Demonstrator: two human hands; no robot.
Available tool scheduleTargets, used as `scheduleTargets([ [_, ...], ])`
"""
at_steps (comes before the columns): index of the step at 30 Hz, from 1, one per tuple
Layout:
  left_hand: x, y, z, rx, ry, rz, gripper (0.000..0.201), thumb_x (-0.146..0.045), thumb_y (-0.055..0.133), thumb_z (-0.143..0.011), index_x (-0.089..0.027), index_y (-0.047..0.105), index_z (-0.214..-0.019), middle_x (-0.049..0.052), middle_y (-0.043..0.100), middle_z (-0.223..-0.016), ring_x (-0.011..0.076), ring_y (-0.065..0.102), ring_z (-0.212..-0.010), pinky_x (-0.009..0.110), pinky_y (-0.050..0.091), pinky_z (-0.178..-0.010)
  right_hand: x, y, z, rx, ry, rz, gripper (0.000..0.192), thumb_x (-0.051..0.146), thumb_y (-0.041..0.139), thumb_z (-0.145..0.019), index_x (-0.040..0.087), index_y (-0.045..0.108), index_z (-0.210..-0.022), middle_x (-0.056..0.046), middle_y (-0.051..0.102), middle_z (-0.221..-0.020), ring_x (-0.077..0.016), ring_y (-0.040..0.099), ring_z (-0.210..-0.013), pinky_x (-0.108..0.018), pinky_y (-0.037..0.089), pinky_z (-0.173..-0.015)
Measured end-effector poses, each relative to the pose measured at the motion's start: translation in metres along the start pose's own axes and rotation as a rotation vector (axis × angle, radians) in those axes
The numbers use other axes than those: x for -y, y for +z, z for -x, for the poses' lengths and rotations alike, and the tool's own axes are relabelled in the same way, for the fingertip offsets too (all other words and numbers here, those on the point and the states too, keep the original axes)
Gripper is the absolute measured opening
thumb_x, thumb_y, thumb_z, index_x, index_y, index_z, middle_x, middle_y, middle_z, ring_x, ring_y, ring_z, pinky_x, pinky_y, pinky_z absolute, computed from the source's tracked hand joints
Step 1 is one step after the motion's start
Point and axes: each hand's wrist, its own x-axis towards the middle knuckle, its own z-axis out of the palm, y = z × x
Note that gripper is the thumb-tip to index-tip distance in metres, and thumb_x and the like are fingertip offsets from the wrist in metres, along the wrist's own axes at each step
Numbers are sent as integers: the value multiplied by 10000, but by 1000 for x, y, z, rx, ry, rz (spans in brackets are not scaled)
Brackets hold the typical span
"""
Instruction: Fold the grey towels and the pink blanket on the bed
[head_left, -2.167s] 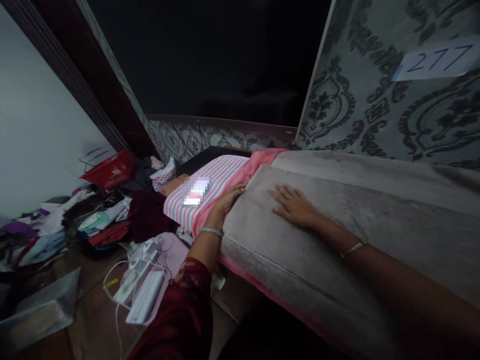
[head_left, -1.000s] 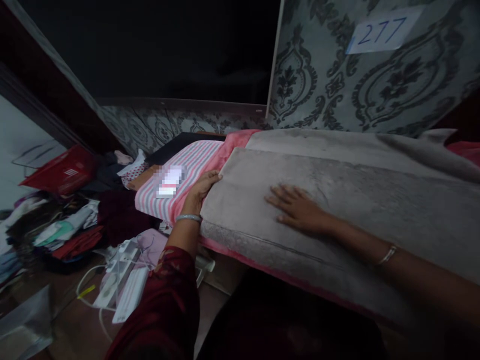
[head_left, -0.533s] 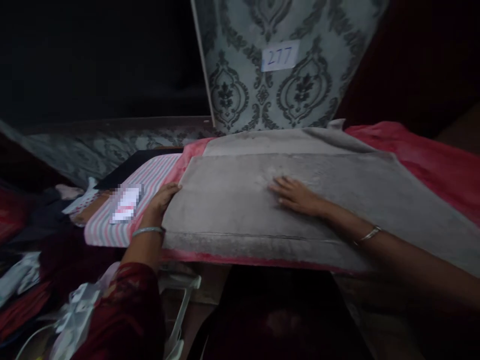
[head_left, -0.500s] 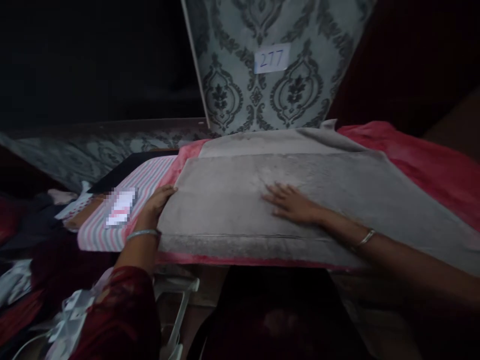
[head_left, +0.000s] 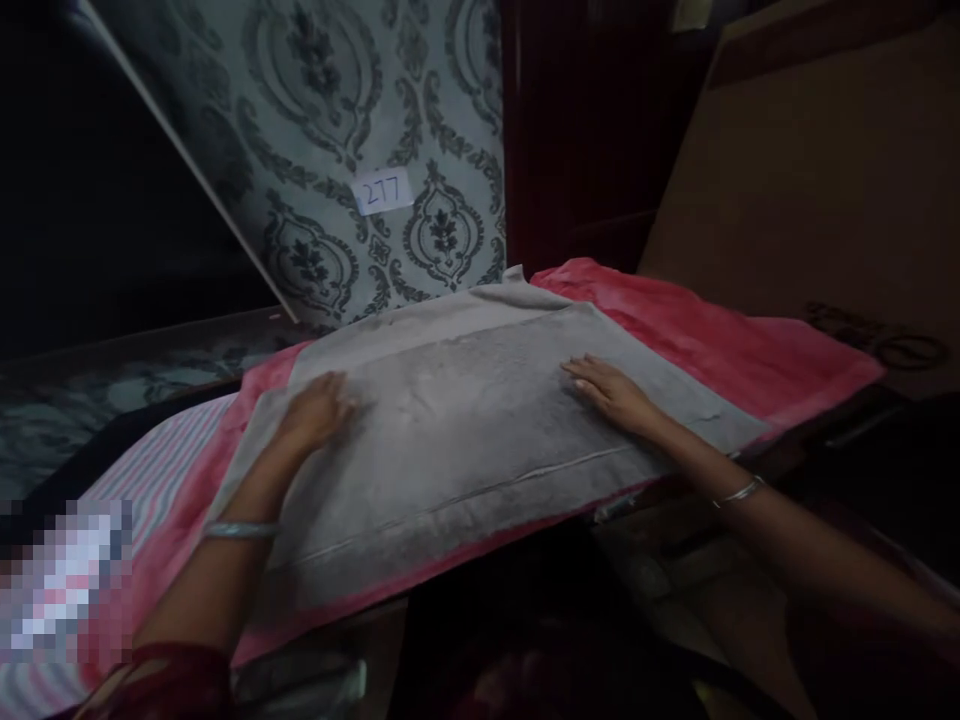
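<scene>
Pressing down flat, both hands are seen on a grey cloth that is spread, folded, over a pink blanket. The left hand is laid palm down near the cloth's left end, fingers loosely spread, nothing being gripped; a silver bangle is worn at that wrist, and a dark red sleeve is glimpsed at the bottom edge. The right hand is laid palm down towards the cloth's right end, fingers straight and open, its grip likewise closed on nothing; a thin bracelet is worn on that forearm. The two hands are kept well apart, with a bare stretch of grey cloth between them. A stitched seam is seen running along the cloth's near edge, and a second grey layer is shown jutting out behind it, towards the wall. The pink blanket is exposed to the right of the cloth and as a narrow strip below its near edge. A striped pink and grey sheet is seen at the left, just beside the blanket. Behind it all, patterned wallpaper is lit faintly, with a small paper label marked 277 stuck on it. A brown cardboard panel is leaned at the upper right. Whatever lies beneath the blanket is hidden.
</scene>
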Motion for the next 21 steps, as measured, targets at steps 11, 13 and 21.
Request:
scheduleTargets([
  [11,-203,59,-13,325,530,-14,730,-603,394,-943,-258,250,-1570,126,105,-1662,413,51,-1509,643,96,-1178,-58,-27,57,-95,170,315,479,447,308,-1012,254,636,-1303,-90,546,-1420,-328,442,-1361,-635,350,-1074],
  [13,-205,55,16,394,775,69,714,-626,394,-936,-322,244,-1564,75,95,-1669,388,18,-1516,644,71,-1182,-65,-30,59,-94,175,288,483,458,306,-1013,256,639,-1299,-86,550,-1416,-321,451,-1356,-639,350,-1077],
  [21,-218,32,-12,478,864,209,571,-522,275,-1003,-331,304,-1541,37,175,-1658,258,124,-1527,572,95,-1213,-77,-29,64,-342,190,184,536,480,327,-1008,150,698,-1211,-152,612,-1326,-298,533,-1283,-536,419,-1090],
])
